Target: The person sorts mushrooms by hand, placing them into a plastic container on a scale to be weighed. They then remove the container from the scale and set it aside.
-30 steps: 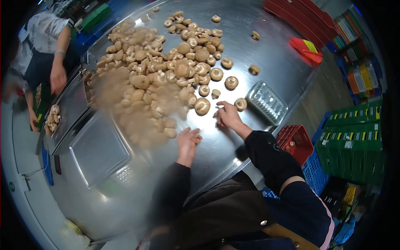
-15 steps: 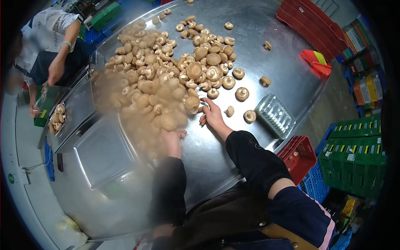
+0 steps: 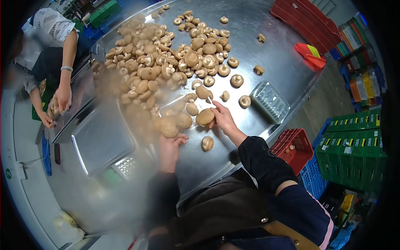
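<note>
My right hand [image 3: 224, 120] has its fingers closed round a brown-capped mushroom [image 3: 205, 117]. A second mushroom [image 3: 203, 92] lies at its fingertips. My left hand [image 3: 168, 151], partly smeared by a blur on the lens, is closed at the near end of a clear plastic tray [image 3: 180, 104]. At its fingertips is a large mushroom [image 3: 168, 128]. Several mushrooms, one of them a pale cap [image 3: 192, 109], are in or over the tray between my hands. A single mushroom [image 3: 207, 143] sits on the metal table [image 3: 196, 166] near me.
A big heap of mushrooms [image 3: 146, 62] covers the far left. An upturned clear tray [image 3: 270, 102] lies right, near a red crate [image 3: 306, 25]. Another person's hand [image 3: 63, 99] works at a metal bin on the left. Green crates [image 3: 354, 143] are stacked right.
My right hand has come nearer from the heap's edge, now with a mushroom. The clear tray shows between my hands, and a mushroom now lies near me. The other person's hand has lowered.
</note>
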Available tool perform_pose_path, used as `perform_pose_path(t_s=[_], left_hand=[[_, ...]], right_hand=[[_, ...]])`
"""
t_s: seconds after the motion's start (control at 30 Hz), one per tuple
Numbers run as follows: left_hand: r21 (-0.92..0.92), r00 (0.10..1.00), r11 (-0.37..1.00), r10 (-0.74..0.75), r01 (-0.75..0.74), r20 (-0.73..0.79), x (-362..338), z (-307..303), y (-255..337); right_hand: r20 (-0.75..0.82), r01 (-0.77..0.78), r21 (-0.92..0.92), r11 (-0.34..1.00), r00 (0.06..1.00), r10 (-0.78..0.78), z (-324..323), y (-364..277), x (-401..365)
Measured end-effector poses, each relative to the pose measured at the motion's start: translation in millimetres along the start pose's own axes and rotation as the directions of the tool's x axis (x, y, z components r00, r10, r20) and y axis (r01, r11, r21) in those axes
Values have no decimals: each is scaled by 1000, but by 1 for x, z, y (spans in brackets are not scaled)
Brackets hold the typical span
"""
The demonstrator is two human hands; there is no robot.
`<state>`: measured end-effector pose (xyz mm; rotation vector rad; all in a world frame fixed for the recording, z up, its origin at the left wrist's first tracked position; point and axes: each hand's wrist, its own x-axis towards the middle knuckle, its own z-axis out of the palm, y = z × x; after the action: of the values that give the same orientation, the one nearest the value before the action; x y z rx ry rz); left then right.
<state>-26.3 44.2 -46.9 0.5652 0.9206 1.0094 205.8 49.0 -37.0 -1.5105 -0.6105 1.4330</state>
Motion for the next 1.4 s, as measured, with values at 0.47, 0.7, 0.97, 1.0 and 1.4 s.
perform_pose_path(t_s=[0.47,0.7,0.97,1.0,1.4], left_hand=[[571,911,812,318,-119,-261,-53,-120,123],[852,778,509,582,-121,-237,-51,-250,151],[958,756,138,590,250,-282,-67,-214,179],[953,750,132,591,271,-295,-67,-211,180],[967,848,253,516,-15,-122,-58,-295,153]], right_hand=[[160,303,-241,922,949,-270,174,7,-26],[326,710,-494,502,687,-650,271,47,0],[393,719,-570,397,663,-637,300,33,-1],[388,718,-550,426,672,-630,299,35,1],[617,834,-545,85,469,-632,282,14,-43]])
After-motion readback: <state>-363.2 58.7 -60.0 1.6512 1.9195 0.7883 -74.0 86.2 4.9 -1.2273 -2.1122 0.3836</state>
